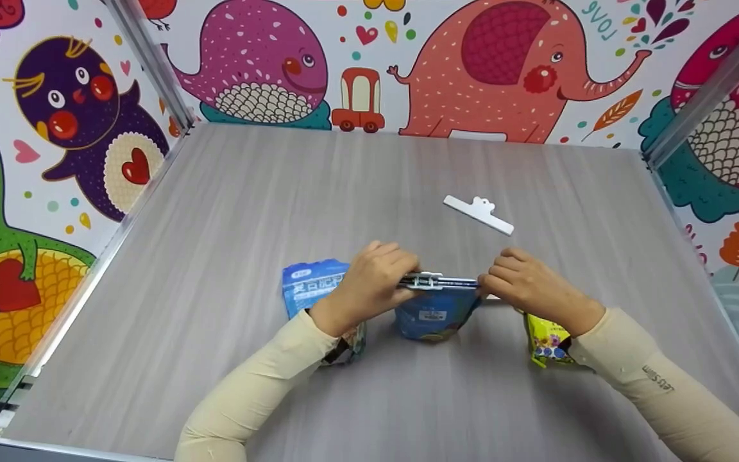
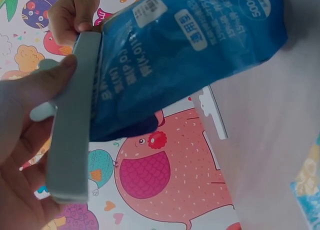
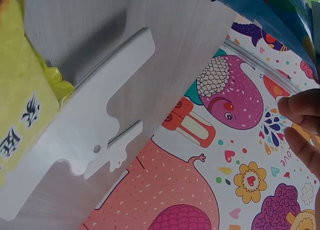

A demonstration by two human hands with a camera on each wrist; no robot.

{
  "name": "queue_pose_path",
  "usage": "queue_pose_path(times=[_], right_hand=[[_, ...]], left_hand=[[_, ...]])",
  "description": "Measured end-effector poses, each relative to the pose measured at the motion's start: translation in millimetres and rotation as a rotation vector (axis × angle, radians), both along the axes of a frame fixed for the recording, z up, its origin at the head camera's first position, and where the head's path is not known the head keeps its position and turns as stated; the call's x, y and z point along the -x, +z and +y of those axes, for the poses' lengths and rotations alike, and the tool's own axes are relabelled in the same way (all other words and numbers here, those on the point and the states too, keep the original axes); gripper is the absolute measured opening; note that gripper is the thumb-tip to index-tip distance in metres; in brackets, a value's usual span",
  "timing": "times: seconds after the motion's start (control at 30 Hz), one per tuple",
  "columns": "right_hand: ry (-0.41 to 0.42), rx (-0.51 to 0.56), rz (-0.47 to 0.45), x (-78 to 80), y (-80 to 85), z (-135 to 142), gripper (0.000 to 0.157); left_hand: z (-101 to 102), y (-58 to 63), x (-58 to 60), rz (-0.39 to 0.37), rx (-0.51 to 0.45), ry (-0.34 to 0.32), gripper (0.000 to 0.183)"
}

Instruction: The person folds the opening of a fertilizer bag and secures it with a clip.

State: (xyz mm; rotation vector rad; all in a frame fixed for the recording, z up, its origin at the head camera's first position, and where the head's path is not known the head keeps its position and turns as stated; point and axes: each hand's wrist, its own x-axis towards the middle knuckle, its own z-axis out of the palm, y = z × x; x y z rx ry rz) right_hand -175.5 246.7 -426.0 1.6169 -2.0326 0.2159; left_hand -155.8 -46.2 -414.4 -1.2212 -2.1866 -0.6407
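A blue plastic bag [image 1: 433, 319] with white print is held up by its top edge between the two hands. Across that edge lies a white bag clip [image 2: 75, 122]. My left hand [image 1: 376, 274] grips the clip, with the thumb on the clip's near side and the fingers behind it in the left wrist view. At the other end, my right hand [image 1: 530, 283] pinches the bag's top corner beside the clip's end. In the right wrist view, part of the blue bag [image 3: 280, 15] shows above the right hand's fingers [image 3: 300, 107].
A spare white clip [image 1: 480, 213] lies farther back on the table [image 1: 318, 186]. Under the right forearm is a yellow bag [image 1: 548, 340] with a white clip [image 3: 80, 115] along its top. Another blue bag [image 1: 308, 282] and a dark patterned bag [image 1: 351, 346] sit by the left forearm.
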Motion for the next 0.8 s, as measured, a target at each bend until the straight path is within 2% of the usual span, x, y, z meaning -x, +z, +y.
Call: queue_pose_path(times=[0.47,0.8], right_hand=[[0.015,0.022,-0.008,1.2,-1.0,1.7,0.031],[0.02,0.028,0.002,0.7,-3.8,4.4,0.031]], left_hand=[[-9.5,-4.5,2.6,-0.037,-0.03,0.018,0.018],[-17.6,-9.1,4.2,-0.041,-0.054,-0.02,0.016]])
